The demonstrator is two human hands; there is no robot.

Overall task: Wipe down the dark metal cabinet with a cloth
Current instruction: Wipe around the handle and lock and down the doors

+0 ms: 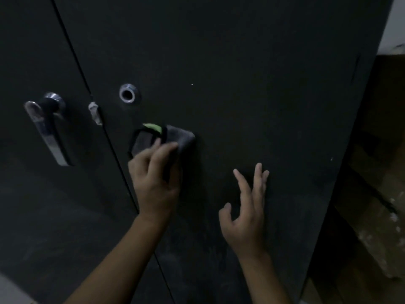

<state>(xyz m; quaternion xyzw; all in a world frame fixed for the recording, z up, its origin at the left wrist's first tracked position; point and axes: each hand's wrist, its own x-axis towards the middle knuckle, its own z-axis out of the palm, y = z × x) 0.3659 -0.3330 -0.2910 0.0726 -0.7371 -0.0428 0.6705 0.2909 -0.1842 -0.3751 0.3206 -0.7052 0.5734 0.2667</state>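
Cabinet [252,73] door fills your view; your left hand [153,176] grips the cloth [175,137] against it, mid-wipe. Right hand [247,213], fingers spread, hovers beside. Next, sweep toward the dusty patch below.

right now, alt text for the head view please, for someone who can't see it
A person's left hand holds a grey cloth with a green edge against the right door of a dark metal cabinet, below a round silver lock. The right hand is open beside it; a silver lever handle sits on the left door.
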